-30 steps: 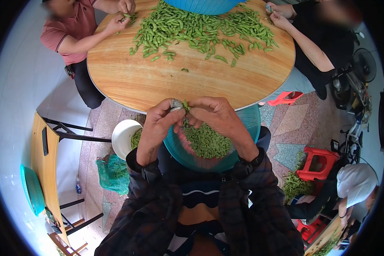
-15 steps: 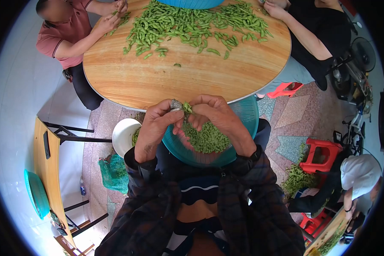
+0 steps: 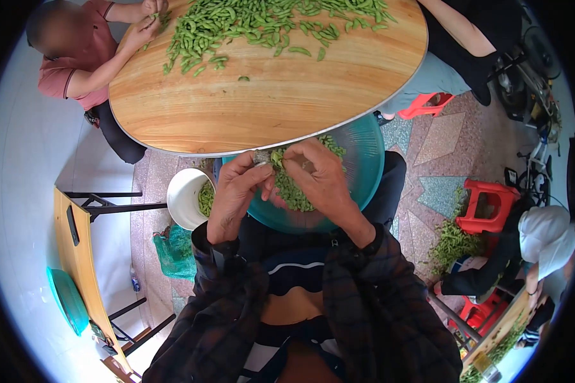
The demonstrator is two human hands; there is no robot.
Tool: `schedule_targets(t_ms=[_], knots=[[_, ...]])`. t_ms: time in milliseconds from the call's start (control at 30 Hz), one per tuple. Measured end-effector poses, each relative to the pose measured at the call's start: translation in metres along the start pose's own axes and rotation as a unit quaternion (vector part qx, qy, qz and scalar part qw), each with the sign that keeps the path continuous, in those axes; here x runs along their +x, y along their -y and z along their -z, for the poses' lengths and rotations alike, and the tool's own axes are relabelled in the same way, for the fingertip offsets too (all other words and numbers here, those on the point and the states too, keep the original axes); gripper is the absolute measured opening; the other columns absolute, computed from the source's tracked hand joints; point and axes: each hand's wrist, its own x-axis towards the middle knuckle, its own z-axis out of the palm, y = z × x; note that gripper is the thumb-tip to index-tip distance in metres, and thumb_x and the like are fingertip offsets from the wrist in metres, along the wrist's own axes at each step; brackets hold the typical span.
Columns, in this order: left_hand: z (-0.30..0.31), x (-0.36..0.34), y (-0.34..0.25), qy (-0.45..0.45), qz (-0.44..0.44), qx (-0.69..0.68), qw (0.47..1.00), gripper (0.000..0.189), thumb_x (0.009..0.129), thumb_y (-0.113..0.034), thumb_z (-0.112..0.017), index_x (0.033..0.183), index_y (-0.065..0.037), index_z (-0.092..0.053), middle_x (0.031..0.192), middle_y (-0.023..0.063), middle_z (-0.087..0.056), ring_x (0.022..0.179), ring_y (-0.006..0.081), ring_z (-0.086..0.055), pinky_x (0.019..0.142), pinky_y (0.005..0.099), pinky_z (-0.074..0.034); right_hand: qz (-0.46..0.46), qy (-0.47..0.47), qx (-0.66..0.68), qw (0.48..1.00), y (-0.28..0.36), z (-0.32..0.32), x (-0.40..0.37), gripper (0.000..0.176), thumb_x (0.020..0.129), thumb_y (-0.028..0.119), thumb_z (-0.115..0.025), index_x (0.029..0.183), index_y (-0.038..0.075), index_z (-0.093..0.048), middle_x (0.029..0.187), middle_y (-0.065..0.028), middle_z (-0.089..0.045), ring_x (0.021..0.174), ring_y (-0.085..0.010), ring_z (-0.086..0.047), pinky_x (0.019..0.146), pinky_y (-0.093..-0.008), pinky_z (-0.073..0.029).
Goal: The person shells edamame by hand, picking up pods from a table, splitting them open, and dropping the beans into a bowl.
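Left hand [image 3: 236, 191] and right hand [image 3: 319, 182] meeting above a teal plastic basket [image 3: 364, 153] of green beans, fingers of both pinching a small green bean pod [image 3: 276, 158], just beside the round wooden worktop [image 3: 268, 108].

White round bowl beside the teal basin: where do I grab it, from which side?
I'd pinch the white round bowl's bare left rim from above-left: it sits upright and open, green pods heaped against its right wall, where the left hand is close.
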Motion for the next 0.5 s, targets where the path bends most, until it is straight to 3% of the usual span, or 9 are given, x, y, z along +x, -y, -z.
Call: schedule_targets(t_ms=[67, 200, 400, 500], knots=[[-0.001, -0.001, 0.007, 0.002, 0.007, -0.008, 1.000, 0.020, 0.096, -0.007, -0.063, 0.113, 0.004, -0.066, 0.086, 0.0086, -0.068, 0.070, 0.0139, -0.062, 0.055, 0.0263, -0.047, -0.025, -0.003, -0.020, 0.999, 0.008, 0.003, -0.005, 0.011, 0.089, 0.001, -0.067, 0.099, -0.001, -0.064, 0.092, -0.0124, -0.064, 0.079, -0.0251, -0.066, 0.070, -0.0372, -0.051], [-0.005, -0.002, 0.014, -0.014, -0.008, 0.025, 1.000, 0.019, 0.097, -0.006, -0.062, 0.112, 0.004, -0.066, 0.088, 0.0079, -0.068, 0.072, 0.0136, -0.062, 0.056, 0.0261, -0.048, -0.018, 0.000, -0.019, 1.000, 0.005, 0.006, -0.012, 0.013, 0.090, 0.002, -0.066, 0.102, -0.002, -0.065, 0.093, -0.0132, -0.064, 0.076, -0.0266, -0.066, 0.068, -0.0364, -0.052], [-0.011, -0.005, 0.015, -0.012, -0.027, 0.059, 0.998, 0.018, 0.097, -0.007, -0.061, 0.112, 0.003, -0.066, 0.088, 0.0075, -0.068, 0.073, 0.0132, -0.062, 0.058, 0.0263, -0.048, -0.070, 0.028, 0.035, 0.997, 0.008, 0.015, -0.011, 0.019, 0.094, 0.007, -0.067, 0.108, -0.005, -0.066, 0.094, -0.0131, -0.068, 0.072, -0.0196, -0.069, 0.063, -0.0299, -0.054], [-0.014, -0.008, 0.013, -0.006, -0.028, 0.068, 0.997, 0.018, 0.097, -0.007, -0.062, 0.112, 0.003, -0.067, 0.087, 0.0076, -0.068, 0.072, 0.0133, -0.062, 0.058, 0.0264, -0.048, -0.140, 0.044, 0.114, 0.983, -0.008, 0.017, -0.012, 0.023, 0.094, 0.010, -0.070, 0.109, -0.006, -0.067, 0.094, -0.0119, -0.071, 0.074, -0.0141, -0.068, 0.062, -0.0272, -0.054]])
